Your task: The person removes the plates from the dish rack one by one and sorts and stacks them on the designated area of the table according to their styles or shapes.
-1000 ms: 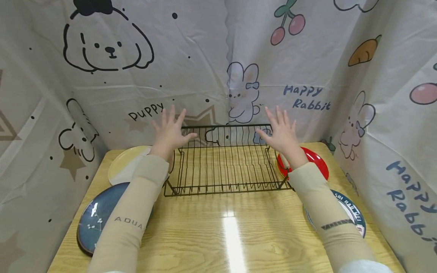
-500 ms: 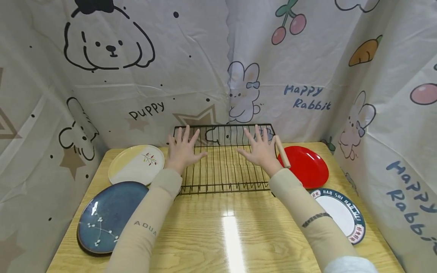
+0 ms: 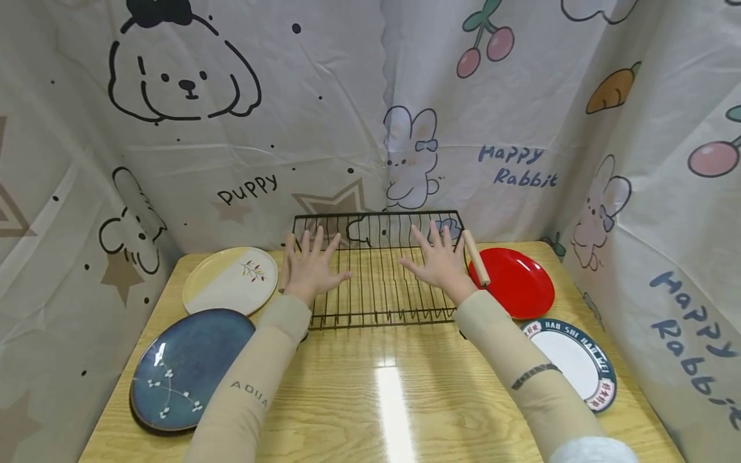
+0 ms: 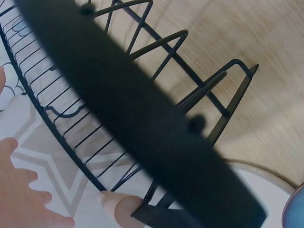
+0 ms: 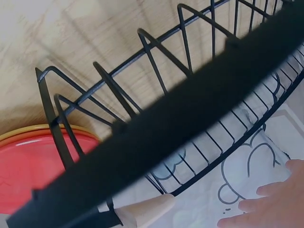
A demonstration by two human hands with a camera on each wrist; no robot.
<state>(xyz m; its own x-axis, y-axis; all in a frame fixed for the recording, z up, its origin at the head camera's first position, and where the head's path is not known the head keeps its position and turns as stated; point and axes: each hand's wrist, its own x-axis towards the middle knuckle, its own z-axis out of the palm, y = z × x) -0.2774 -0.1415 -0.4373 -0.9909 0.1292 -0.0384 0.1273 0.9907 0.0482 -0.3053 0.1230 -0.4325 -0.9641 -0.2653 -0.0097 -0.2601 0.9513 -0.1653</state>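
A black wire dish rack (image 3: 382,283) with wooden side handles stands at the back of the table. My left hand (image 3: 312,267) hovers over its left end, fingers spread, holding nothing. Over the right end, my right hand (image 3: 438,260) is spread the same way beside the right wooden handle (image 3: 476,257). In the left wrist view, fingers (image 4: 23,199) show at the lower left, apart from the rack's wires. The right wrist view has fingers (image 5: 270,199) at the lower right, and a dark bar of the rack (image 5: 156,123) crosses close to the camera.
To the left lie a yellow and white plate (image 3: 222,283) and a dark blue plate (image 3: 191,366). On the right are a red plate (image 3: 518,283) and a white plate with a blue patterned rim (image 3: 570,363). A printed curtain (image 3: 336,128) encloses the wooden table (image 3: 347,399).
Both hands have come down and inward from above the rack's back corners, uncovering the plates at the sides. Over the last half second they have hardly moved.
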